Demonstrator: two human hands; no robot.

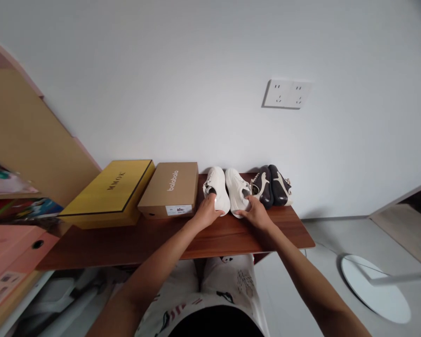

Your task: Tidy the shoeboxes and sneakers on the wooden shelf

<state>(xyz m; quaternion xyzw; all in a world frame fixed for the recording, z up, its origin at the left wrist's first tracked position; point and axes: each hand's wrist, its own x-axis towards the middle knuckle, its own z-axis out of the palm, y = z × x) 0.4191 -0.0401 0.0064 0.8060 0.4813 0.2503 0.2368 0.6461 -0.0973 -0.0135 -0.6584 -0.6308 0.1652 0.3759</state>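
Observation:
Two white sneakers stand side by side on a reddish-brown wooden shelf (pixel 228 241), toes toward the wall. My left hand (pixel 208 210) grips the heel of the left white sneaker (pixel 216 180), with the thumb along its back. Around the heel of the right white sneaker (pixel 235 182) my right hand (pixel 256 211) is closed, its thumb pointing inward. Just right of that hand sits a pair of dark sneakers (pixel 271 185) with cream trim. To the left of the white pair lies a brown shoebox (pixel 173 182) lettered "balabala".
A yellow box (pixel 114 187) marked "MMOK" lies farther left on the shelf. Pink boxes (pixel 12 248) are stacked at the lower left. Behind the shelf, the wall carries a white double socket (pixel 283 93). A round white base (pixel 375 288) rests on the floor at right.

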